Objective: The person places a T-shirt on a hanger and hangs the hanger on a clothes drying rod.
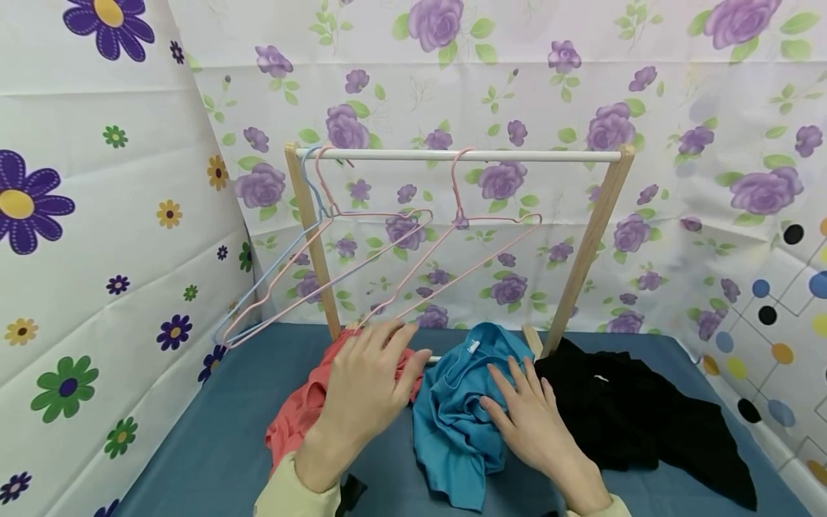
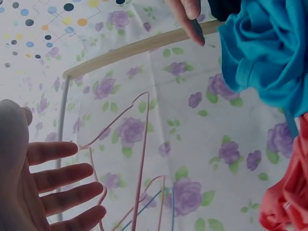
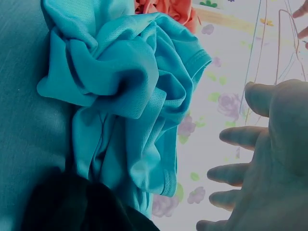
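Observation:
My left hand is raised in front of the red garment, fingers spread and nothing held. In the left wrist view the fingers overlap a pink hanger. My right hand, also spread and holding nothing, overlaps the crumpled blue shirt in the head view; the right wrist view shows the fingers apart from the cloth. A black garment lies to the right of that hand. Two pink hangers and a blue hanger hang on the rack's white rod.
The rack's wooden posts stand at the back of the blue table surface. Behind it hangs a white curtain with purple flowers. Side walls of printed cloth close in the left and right. The hangers stick out forward over the table.

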`<state>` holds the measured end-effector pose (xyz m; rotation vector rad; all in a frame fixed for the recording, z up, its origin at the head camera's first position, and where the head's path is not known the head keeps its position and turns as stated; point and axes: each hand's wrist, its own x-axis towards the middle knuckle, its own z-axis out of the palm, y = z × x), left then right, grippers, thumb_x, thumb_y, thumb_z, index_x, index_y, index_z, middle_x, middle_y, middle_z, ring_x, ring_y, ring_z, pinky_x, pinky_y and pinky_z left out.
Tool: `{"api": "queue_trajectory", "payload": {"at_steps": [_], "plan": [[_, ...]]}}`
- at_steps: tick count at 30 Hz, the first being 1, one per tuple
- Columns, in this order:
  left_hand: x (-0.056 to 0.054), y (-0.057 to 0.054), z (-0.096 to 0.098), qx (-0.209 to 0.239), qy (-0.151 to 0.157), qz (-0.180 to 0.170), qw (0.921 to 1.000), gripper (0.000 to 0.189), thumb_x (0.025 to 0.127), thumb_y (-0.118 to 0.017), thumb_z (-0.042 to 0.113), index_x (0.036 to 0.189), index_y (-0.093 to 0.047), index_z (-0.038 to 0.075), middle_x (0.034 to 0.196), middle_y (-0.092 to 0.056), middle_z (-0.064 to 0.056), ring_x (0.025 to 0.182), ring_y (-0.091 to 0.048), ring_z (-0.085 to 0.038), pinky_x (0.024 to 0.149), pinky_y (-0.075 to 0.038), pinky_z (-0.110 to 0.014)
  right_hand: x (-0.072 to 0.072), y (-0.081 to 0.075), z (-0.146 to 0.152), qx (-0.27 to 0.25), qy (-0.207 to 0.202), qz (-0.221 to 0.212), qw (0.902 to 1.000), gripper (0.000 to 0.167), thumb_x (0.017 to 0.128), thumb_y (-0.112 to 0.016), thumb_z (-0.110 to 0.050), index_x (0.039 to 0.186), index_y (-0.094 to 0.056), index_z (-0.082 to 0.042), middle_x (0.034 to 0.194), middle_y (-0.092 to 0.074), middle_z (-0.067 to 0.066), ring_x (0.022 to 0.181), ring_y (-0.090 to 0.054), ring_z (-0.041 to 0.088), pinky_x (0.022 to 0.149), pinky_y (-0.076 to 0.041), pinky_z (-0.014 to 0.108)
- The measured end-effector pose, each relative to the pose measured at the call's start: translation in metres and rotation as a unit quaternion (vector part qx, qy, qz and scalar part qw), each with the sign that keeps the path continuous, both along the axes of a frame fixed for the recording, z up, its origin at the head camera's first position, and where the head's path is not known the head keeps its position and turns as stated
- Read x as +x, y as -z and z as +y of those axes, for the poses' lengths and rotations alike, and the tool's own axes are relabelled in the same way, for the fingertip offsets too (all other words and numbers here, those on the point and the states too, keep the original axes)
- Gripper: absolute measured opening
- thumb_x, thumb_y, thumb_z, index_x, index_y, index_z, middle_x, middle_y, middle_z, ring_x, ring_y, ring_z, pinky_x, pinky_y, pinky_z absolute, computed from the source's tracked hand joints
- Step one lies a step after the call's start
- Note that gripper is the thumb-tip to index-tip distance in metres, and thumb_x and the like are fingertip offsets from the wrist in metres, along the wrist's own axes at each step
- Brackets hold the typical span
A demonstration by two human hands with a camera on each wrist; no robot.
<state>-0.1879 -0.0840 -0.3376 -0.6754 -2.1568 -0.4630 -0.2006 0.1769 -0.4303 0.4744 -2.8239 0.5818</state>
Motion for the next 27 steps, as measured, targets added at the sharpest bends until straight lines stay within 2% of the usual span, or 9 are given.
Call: {"api": "queue_trajectory", "payload": {"at_steps": [3, 9, 12, 18, 20, 23, 25, 27], "plan": [[-0.006, -0.009, 0.000, -0.004, 0.005, 0.017, 0.9998, 0.053, 0.103, -0.040, 0.050, 0.117, -0.070, 0.009, 0.113, -0.066, -0.008, 0.102, -0.063, -0.025, 0.080, -0.053, -0.045, -0.003, -0.001, -0.002, -0.002, -0.006, 0.001, 1.0000, 0.066, 0.100, -0.038, -0.058, 0.150, -0.040, -0.015, 0.155, -0.027, 0.023, 0.145, -0.010, 0.044, 0.107, -0.014, 0.068], [-0.021, -0.023, 0.001, -0.007, 0.015, 0.035, 0.9993, 0.040, 0.099, -0.055, 0.042, 0.112, -0.071, 0.008, 0.109, -0.068, -0.009, 0.095, -0.065, -0.025, 0.075, -0.055, -0.042, -0.007, -0.002, -0.008, 0.001, -0.013, 0.012, 0.9998, 0.063, 0.101, -0.042, -0.054, 0.149, -0.041, -0.014, 0.155, -0.028, 0.021, 0.145, -0.012, 0.043, 0.106, -0.017, 0.068], [-0.029, -0.030, 0.001, -0.006, 0.018, 0.041, 0.9990, 0.038, 0.100, -0.055, 0.039, 0.111, -0.071, 0.007, 0.108, -0.067, -0.010, 0.095, -0.065, -0.025, 0.077, -0.055, -0.042, -0.010, -0.003, -0.012, 0.008, -0.017, 0.017, 0.9997, 0.062, 0.101, -0.043, -0.053, 0.150, -0.041, -0.014, 0.155, -0.028, 0.021, 0.144, -0.013, 0.043, 0.106, -0.017, 0.068], [-0.048, -0.040, -0.001, -0.016, -0.004, 0.057, 0.9982, 0.037, 0.101, -0.054, 0.037, 0.117, -0.068, 0.006, 0.112, -0.065, -0.012, 0.100, -0.061, -0.027, 0.080, -0.050, -0.045, -0.017, -0.006, -0.020, 0.008, -0.028, 0.016, 0.9994, 0.059, 0.102, -0.046, -0.050, 0.151, -0.039, -0.017, 0.156, -0.027, 0.018, 0.145, -0.012, 0.041, 0.107, -0.018, 0.066], [-0.054, -0.043, -0.001, -0.017, -0.013, 0.049, 0.9986, 0.036, 0.100, -0.056, 0.036, 0.119, -0.066, 0.007, 0.114, -0.064, -0.012, 0.103, -0.060, -0.028, 0.079, -0.047, -0.046, -0.019, -0.007, -0.022, 0.009, -0.032, 0.018, 0.9993, 0.059, 0.101, -0.046, -0.049, 0.150, -0.040, -0.017, 0.156, -0.027, 0.018, 0.145, -0.013, 0.041, 0.107, -0.019, 0.066], [-0.061, -0.045, 0.000, -0.010, -0.025, 0.018, 0.9995, 0.037, 0.100, -0.056, 0.035, 0.124, -0.063, 0.007, 0.117, -0.063, -0.011, 0.105, -0.061, -0.029, 0.081, -0.048, -0.047, -0.021, -0.009, -0.025, 0.013, -0.036, 0.021, 0.9991, 0.059, 0.101, -0.047, -0.049, 0.150, -0.041, -0.016, 0.156, -0.028, 0.018, 0.145, -0.015, 0.042, 0.106, -0.020, 0.067], [-0.065, -0.045, 0.000, 0.000, -0.029, -0.009, 0.9995, 0.039, 0.101, -0.055, 0.035, 0.127, -0.060, 0.007, 0.119, -0.063, -0.011, 0.101, -0.063, -0.029, 0.079, -0.050, -0.046, -0.023, -0.010, -0.027, 0.013, -0.040, 0.021, 0.9989, 0.059, 0.101, -0.048, -0.048, 0.149, -0.042, -0.015, 0.155, -0.030, 0.019, 0.144, -0.016, 0.042, 0.106, -0.020, 0.067], [-0.067, -0.045, 0.001, 0.007, -0.030, -0.037, 0.9988, 0.042, 0.101, -0.054, 0.036, 0.131, -0.058, 0.007, 0.120, -0.063, -0.011, 0.092, -0.066, -0.027, 0.073, -0.053, -0.043, -0.026, -0.010, -0.030, 0.013, -0.044, 0.019, 0.9988, 0.059, 0.101, -0.048, -0.048, 0.149, -0.042, -0.014, 0.154, -0.031, 0.020, 0.144, -0.016, 0.042, 0.106, -0.020, 0.067]]}}
